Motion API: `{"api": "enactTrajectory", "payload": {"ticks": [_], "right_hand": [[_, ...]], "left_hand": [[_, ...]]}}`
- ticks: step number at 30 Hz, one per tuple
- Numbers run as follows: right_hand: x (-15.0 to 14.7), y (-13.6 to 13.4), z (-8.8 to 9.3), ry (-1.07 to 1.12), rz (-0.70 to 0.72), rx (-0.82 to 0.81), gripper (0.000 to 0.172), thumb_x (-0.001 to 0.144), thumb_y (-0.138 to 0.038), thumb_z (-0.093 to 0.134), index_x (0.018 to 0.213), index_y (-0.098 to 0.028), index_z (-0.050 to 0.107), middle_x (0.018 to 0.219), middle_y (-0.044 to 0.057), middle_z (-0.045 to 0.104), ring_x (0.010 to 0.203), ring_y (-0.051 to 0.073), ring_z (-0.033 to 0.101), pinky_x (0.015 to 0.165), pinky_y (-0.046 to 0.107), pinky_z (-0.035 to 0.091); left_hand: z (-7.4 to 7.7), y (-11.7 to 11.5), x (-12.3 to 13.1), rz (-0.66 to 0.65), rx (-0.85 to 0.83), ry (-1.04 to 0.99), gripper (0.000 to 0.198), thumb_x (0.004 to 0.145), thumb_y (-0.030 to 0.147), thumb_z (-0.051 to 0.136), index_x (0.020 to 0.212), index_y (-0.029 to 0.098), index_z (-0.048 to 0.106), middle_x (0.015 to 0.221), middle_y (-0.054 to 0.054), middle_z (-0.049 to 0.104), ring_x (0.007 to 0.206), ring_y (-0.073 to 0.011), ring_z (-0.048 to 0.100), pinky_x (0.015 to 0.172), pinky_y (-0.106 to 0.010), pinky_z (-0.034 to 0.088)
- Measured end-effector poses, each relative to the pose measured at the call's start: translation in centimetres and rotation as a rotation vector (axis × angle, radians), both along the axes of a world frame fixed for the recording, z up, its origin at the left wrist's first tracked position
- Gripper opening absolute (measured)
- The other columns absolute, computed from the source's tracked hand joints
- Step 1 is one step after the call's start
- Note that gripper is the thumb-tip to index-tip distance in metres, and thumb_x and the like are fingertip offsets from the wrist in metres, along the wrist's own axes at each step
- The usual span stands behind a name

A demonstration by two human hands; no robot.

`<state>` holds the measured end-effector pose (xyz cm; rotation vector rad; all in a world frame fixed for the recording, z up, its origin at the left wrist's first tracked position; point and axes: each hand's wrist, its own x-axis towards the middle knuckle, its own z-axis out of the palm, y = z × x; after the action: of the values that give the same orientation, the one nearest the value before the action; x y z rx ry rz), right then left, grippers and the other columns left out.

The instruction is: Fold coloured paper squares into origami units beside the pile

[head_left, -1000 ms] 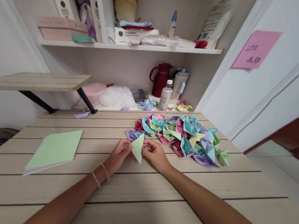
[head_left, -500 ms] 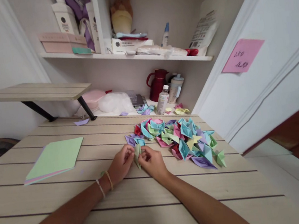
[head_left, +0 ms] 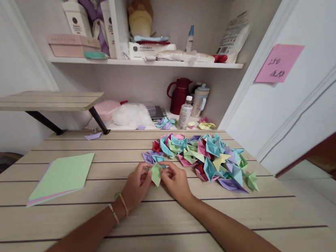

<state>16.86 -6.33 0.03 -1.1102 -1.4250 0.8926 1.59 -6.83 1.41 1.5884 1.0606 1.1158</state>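
Note:
A small piece of folded light-green paper (head_left: 156, 174) is held up between my two hands over the wooden table (head_left: 158, 249). My left hand (head_left: 137, 185) pinches its left side between thumb and fingers. On the right edge, my right hand (head_left: 175, 179) grips it the same way, index finger along the top. The paper shows a pointed diamond shape with its lower tip down. Just beyond my hands and to the right lies a heap of folded paper boats (head_left: 208, 153) in blue, pink, purple, green, yellow and red.
At the left lies a stack of square paper sheets (head_left: 62, 177), green on top. Behind it stands a small wooden riser (head_left: 39, 101) on black legs. A plastic bottle (head_left: 185, 113), red jug (head_left: 179, 95) and tumbler (head_left: 200, 100) stand at the back, below a loaded shelf (head_left: 111, 61).
The green paper has turned from a narrow, edge-on shape to a wider diamond facing me. My right hand has shifted slightly right and its index finger has stretched along the top.

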Motion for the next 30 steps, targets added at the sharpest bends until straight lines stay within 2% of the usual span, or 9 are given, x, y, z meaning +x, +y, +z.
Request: {"api": "enactTrajectory", "payload": {"ticks": [5, 8, 12, 17, 21, 24, 26, 28, 30], "right_hand": [[0.4, 0.5, 0.0, 0.260, 0.130, -0.050, 0.021, 0.071, -0.025, 0.053, 0.088, -0.018, 0.063, 0.061, -0.001, 0.059, 0.055, 0.013, 0.056, 0.056, 0.025, 0.047], [0.6, 0.3, 0.1, 0.217, 0.135, -0.038, 0.020, 0.072, -0.027, 0.053, 0.087, -0.017, 0.064, 0.063, 0.000, 0.059, 0.057, 0.013, 0.055, 0.055, 0.024, 0.046], [0.3, -0.1, 0.2, 0.102, 0.120, -0.027, 0.016, 0.071, -0.028, 0.058, 0.081, -0.017, 0.061, 0.057, -0.001, 0.054, 0.050, 0.010, 0.047, 0.047, 0.020, 0.040], [-0.1, 0.0, -0.2, 0.111, 0.127, -0.036, 0.030, 0.066, -0.023, 0.064, 0.093, -0.019, 0.053, 0.070, 0.000, 0.059, 0.052, 0.009, 0.047, 0.048, 0.020, 0.039], [-0.1, 0.1, -0.3, 0.142, 0.205, -0.073, 0.040, 0.066, -0.022, 0.064, 0.103, -0.021, 0.049, 0.074, 0.000, 0.061, 0.052, 0.008, 0.046, 0.048, 0.019, 0.039], [0.0, 0.1, -0.2, 0.163, 0.201, -0.090, 0.044, 0.063, -0.021, 0.067, 0.104, -0.020, 0.049, 0.073, -0.001, 0.057, 0.052, 0.007, 0.045, 0.048, 0.018, 0.038], [-0.1, 0.1, -0.3, 0.152, 0.217, -0.125, 0.038, 0.061, -0.022, 0.069, 0.096, -0.019, 0.053, 0.064, -0.004, 0.052, 0.050, 0.007, 0.044, 0.047, 0.018, 0.038], [-0.1, 0.2, -0.3, 0.127, 0.240, -0.175, 0.022, 0.062, -0.027, 0.069, 0.077, -0.017, 0.057, 0.055, -0.006, 0.046, 0.047, 0.006, 0.042, 0.045, 0.018, 0.038], [-0.1, 0.2, -0.4, 0.133, 0.244, -0.222, 0.024, 0.062, -0.033, 0.070, 0.059, -0.017, 0.052, 0.049, -0.006, 0.044, 0.045, 0.007, 0.044, 0.046, 0.020, 0.041]], "left_hand": [[0.1, 0.5, -0.5, -0.055, -0.050, -0.234, 0.019, 0.076, 0.028, 0.057, 0.091, 0.017, 0.055, 0.087, -0.005, 0.066, 0.072, -0.0175, 0.063, 0.068, -0.030, 0.050], [0.1, 0.6, -0.7, -0.063, -0.053, -0.270, 0.018, 0.075, 0.029, 0.057, 0.088, 0.015, 0.058, 0.085, -0.006, 0.066, 0.074, -0.0179, 0.063, 0.068, -0.030, 0.049], [-0.2, 0.9, -0.6, 0.045, -0.087, -0.208, 0.017, 0.071, 0.030, 0.063, 0.076, 0.016, 0.057, 0.068, -0.001, 0.064, 0.063, -0.0144, 0.060, 0.060, -0.025, 0.047], [-0.9, 1.3, -0.5, 0.044, -0.132, -0.184, 0.040, 0.067, 0.030, 0.067, 0.102, 0.017, 0.053, 0.068, -0.001, 0.064, 0.061, -0.0135, 0.059, 0.059, -0.023, 0.045], [-0.8, 1.4, -0.5, 0.007, -0.126, -0.107, 0.021, 0.068, 0.032, 0.065, 0.078, 0.014, 0.061, 0.066, -0.002, 0.062, 0.063, -0.0138, 0.057, 0.059, -0.023, 0.044], [-0.4, 1.4, -0.5, 0.055, -0.118, -0.098, 0.020, 0.068, 0.033, 0.065, 0.071, 0.014, 0.062, 0.065, -0.001, 0.061, 0.061, -0.0132, 0.055, 0.058, -0.022, 0.043], [-0.1, 1.4, -0.5, 0.097, -0.117, -0.107, 0.019, 0.067, 0.033, 0.065, 0.070, 0.014, 0.062, 0.066, -0.001, 0.061, 0.062, -0.0129, 0.054, 0.059, -0.022, 0.043], [0.0, 1.5, -0.5, 0.115, -0.118, -0.122, 0.020, 0.066, 0.034, 0.066, 0.069, 0.015, 0.062, 0.066, 0.000, 0.060, 0.062, -0.0125, 0.053, 0.059, -0.022, 0.043], [0.0, 1.6, -0.5, 0.107, -0.125, -0.140, 0.020, 0.066, 0.034, 0.066, 0.067, 0.015, 0.061, 0.064, 0.000, 0.058, 0.061, -0.0125, 0.052, 0.059, -0.022, 0.043]]}}
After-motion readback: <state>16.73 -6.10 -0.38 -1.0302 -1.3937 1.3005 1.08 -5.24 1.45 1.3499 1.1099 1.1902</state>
